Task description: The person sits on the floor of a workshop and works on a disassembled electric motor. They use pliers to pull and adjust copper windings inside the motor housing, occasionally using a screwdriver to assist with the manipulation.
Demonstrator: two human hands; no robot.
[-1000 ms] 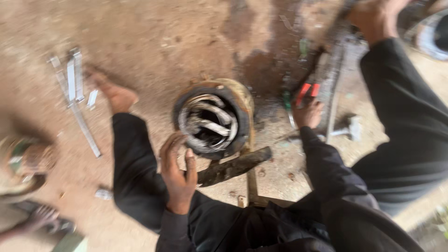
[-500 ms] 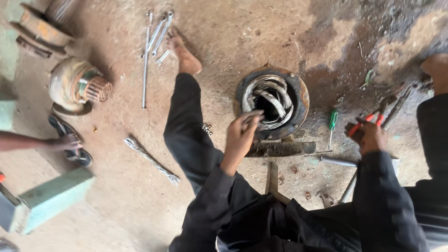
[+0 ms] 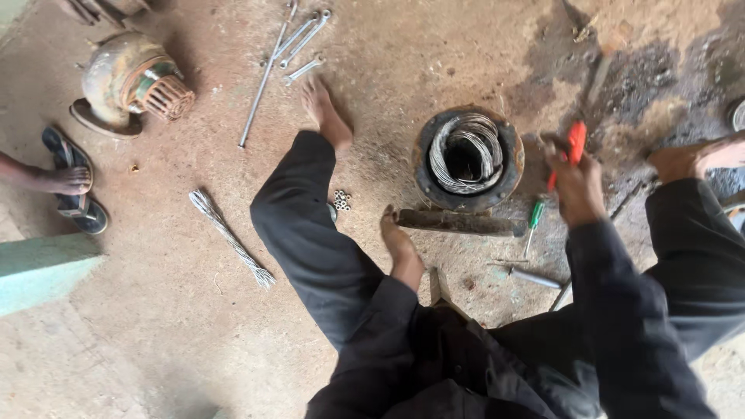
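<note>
The left hand (image 3: 401,247), which half a second ago was lifted with fingers curled at the rim of the motor stator (image 3: 468,158), has dropped and now lies flat and empty at the near end of the rusty steel bar (image 3: 458,223) braced against the round housing. The right hand (image 3: 576,182) has risen beside the stator, closed on red-handled pliers (image 3: 572,149). Dull grey wire coils fill the rusted shell; a green-handled screwdriver (image 3: 533,222) lies just below those fingers on gritty concrete.

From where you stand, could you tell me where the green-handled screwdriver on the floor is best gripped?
Grip the green-handled screwdriver by its green handle, coming from above on the right hand side. It lies flat on the dirt beside the stator housing, handle end farthest from the person, thin shaft pointing back.
</note>
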